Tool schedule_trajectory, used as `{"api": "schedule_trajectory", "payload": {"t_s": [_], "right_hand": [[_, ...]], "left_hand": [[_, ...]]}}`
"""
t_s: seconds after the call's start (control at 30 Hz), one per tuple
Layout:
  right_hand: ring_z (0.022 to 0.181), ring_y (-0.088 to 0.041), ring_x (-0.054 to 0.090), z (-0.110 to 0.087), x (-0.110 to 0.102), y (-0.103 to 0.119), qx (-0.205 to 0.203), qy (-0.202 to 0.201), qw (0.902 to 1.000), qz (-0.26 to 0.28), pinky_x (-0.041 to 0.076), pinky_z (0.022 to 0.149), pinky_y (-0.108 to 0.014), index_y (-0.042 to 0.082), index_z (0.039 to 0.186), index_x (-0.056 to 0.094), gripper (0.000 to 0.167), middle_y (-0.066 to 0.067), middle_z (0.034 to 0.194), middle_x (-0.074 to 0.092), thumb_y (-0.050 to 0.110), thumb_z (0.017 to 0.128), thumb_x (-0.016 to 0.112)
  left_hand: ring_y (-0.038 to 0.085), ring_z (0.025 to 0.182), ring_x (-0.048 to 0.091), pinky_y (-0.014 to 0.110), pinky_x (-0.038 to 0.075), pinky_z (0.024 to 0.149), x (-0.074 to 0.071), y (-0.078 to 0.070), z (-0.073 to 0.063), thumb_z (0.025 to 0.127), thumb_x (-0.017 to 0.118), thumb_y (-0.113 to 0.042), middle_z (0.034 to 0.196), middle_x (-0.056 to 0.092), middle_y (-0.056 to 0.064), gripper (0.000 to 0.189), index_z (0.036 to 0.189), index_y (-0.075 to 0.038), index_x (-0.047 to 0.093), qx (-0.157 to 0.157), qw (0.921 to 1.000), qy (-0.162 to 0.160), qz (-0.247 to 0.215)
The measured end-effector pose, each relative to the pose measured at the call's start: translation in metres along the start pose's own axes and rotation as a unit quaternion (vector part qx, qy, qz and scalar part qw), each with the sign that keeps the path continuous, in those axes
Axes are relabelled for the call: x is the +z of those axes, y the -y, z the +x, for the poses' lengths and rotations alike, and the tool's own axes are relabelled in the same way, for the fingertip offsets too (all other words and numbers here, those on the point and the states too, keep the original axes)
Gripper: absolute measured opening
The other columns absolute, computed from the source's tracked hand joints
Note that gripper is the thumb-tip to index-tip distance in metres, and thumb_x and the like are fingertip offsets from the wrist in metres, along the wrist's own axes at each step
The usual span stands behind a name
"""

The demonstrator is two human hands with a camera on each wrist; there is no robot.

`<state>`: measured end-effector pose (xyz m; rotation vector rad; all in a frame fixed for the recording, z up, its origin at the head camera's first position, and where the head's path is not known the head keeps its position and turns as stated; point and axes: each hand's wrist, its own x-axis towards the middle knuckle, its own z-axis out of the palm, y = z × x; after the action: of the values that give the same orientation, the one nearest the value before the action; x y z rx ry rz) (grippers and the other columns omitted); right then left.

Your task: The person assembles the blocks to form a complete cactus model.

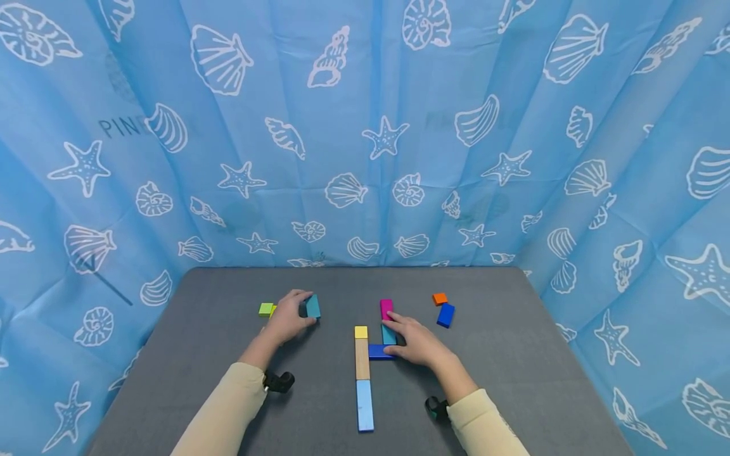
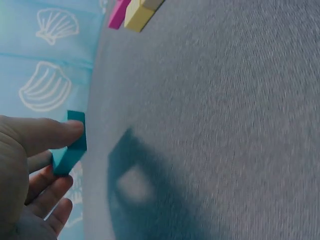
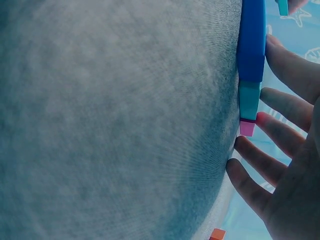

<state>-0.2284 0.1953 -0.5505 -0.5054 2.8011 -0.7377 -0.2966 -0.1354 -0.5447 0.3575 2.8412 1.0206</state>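
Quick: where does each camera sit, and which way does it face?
Head: worn on the head, facing forward and down at the table and curtain; left hand, right hand and sleeves show.
Left wrist: on that wrist, facing the table past the left hand, which holds a teal block.
Right wrist: on that wrist, facing the table beside a blue block; the right hand shows, plus some of the left.
Head and left wrist share the teal block.

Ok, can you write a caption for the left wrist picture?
A left hand holds a teal block above the grey table.
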Motion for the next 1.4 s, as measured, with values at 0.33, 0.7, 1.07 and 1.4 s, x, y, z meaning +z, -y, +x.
{"api": "schedule_trajectory", "payload": {"t_s": [0.33,0.7,1.07,1.4], "right_hand": [[0.146,-0.038,0.037,-0.002,0.001,0.001,0.0,0.003,1.0,0.003,0.035,0.114,-0.058,0.017,0.15,0.051,0.066,-0.007,0.162,0.037,0.038,0.092,0.074],[0.145,-0.039,0.038,-0.002,-0.001,0.002,0.0,-0.002,1.0,0.001,0.035,0.113,-0.059,0.016,0.149,0.052,0.066,-0.008,0.162,0.038,0.037,0.091,0.075],[0.146,-0.037,0.037,-0.001,-0.002,0.003,0.01,0.002,0.9999,-0.002,0.035,0.113,-0.059,0.018,0.149,0.052,0.065,-0.006,0.162,0.037,0.039,0.092,0.074],[0.146,-0.037,0.037,0.0,0.0,0.002,0.016,0.002,0.9999,-0.006,0.036,0.113,-0.059,0.018,0.15,0.051,0.066,-0.005,0.163,0.037,0.04,0.091,0.074]], "left_hand": [[0.039,0.136,0.049,0.056,0.043,0.107,0.017,-0.02,0.0,0.086,0.082,-0.023,0.146,0.054,0.014,0.062,0.141,-0.008,0.059,0.034,0.9989,-0.03,-0.005],[0.036,0.139,0.048,0.053,0.041,0.11,0.043,-0.046,0.009,0.09,0.078,-0.024,0.148,0.054,0.012,0.058,0.142,-0.006,0.058,0.032,0.9993,-0.009,-0.016],[0.035,0.141,0.044,0.051,0.039,0.112,0.069,-0.054,0.02,0.094,0.073,-0.023,0.151,0.051,0.013,0.056,0.144,-0.006,0.056,0.021,0.9997,0.012,-0.007],[0.036,0.143,0.043,0.052,0.038,0.113,0.079,-0.056,0.022,0.095,0.072,-0.024,0.152,0.05,0.012,0.055,0.145,-0.008,0.055,0.016,0.9996,0.023,-0.01]]}}
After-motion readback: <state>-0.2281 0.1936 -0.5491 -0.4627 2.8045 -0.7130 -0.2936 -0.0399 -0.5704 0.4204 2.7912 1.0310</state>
